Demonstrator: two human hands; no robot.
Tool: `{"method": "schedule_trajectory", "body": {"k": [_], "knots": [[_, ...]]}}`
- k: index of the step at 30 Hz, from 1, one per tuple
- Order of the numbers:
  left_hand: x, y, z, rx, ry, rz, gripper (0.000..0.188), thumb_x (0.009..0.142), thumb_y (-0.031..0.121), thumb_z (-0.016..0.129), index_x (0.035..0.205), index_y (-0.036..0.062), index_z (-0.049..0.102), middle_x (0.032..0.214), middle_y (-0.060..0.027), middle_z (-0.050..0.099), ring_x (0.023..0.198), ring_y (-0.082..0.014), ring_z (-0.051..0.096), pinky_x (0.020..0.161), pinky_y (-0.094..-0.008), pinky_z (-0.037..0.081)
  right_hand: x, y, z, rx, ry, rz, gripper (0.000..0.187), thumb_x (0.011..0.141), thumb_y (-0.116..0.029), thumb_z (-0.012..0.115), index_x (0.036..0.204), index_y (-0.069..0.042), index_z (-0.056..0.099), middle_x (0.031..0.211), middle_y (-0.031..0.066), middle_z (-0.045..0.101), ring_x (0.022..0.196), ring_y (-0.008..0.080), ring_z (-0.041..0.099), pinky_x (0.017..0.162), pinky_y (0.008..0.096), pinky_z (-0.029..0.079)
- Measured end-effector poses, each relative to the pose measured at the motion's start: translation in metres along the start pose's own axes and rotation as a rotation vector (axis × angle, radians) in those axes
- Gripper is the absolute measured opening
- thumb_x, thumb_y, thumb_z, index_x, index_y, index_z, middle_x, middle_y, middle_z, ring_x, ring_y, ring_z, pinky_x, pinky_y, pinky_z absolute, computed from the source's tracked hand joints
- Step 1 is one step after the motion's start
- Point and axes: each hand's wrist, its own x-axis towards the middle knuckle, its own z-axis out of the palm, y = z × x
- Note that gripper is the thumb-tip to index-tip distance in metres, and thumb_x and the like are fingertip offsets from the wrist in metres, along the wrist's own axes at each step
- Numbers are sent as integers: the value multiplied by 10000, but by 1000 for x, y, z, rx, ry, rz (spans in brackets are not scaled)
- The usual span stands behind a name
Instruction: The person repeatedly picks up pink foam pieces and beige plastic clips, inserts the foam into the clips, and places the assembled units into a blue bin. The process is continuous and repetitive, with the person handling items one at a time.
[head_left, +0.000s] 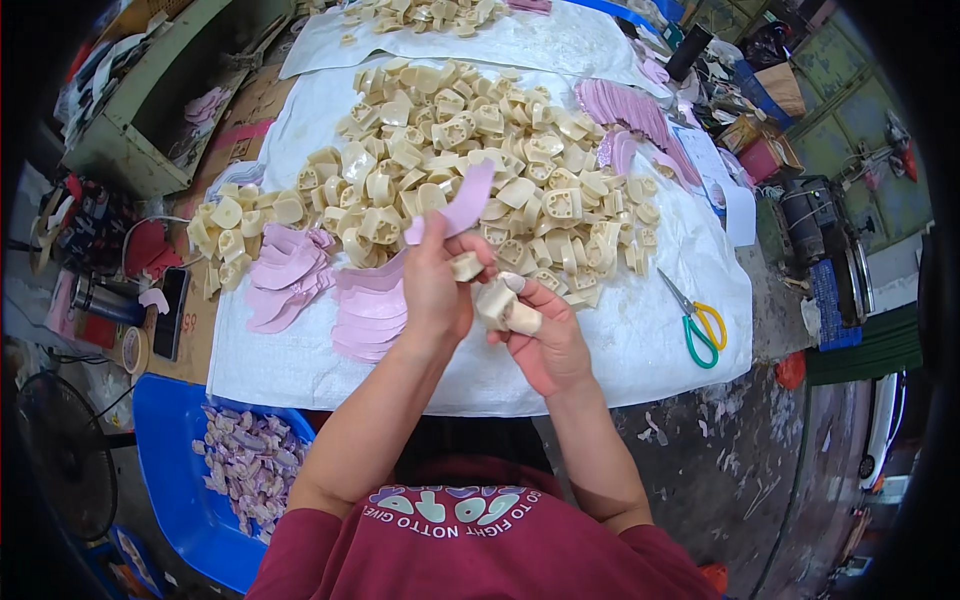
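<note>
My left hand (438, 285) is closed, with a curved lilac strip (468, 205) standing up from between its fingers. A small cream shoe heel (465, 266) also sits in that hand's fingers. Close beside it my right hand (555, 350) pinches another cream shoe heel (494, 303); pale wraps cover some of its fingertips. Both hands are raised over the near part of the white sheet (640, 350). Beyond them lies a big heap of cream heels (455, 130). Left of my left hand, more lilac strips (368, 310) lie fanned out in overlapping piles.
Scissors (700, 325) with green and yellow handles lie at the right. Lilac strips (625, 110) stack at the far right. A blue tub (170, 440) of small lilac-covered pieces stands lower left, near a black fan (65, 455). A phone (172, 313) and tape roll (134, 350) lie left.
</note>
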Motion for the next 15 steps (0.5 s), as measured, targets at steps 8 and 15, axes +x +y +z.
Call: {"method": "schedule_trajectory", "body": {"k": [8, 15], "knots": [[-26, 31, 17, -24, 58, -69, 458, 1024, 423, 335, 1091, 32, 564, 876, -101, 645, 671, -193, 614, 649, -339, 473, 36, -37, -25, -1981, 239, -848, 395, 781, -43, 637, 1164, 36, 578, 1298, 210, 504, 1180, 365, 484, 984, 461, 377], [-61, 28, -13, -73, 111, -199, 442, 1017, 401, 392, 1218, 42, 554, 1002, -85, 652, 775, -177, 629, 723, -332, 495, 4, -6, 50, -1803, -237, -693, 383, 745, -42, 672, 1116, 13, 594, 1191, 162, 574, 1108, 341, 532, 937, 449, 406]]}}
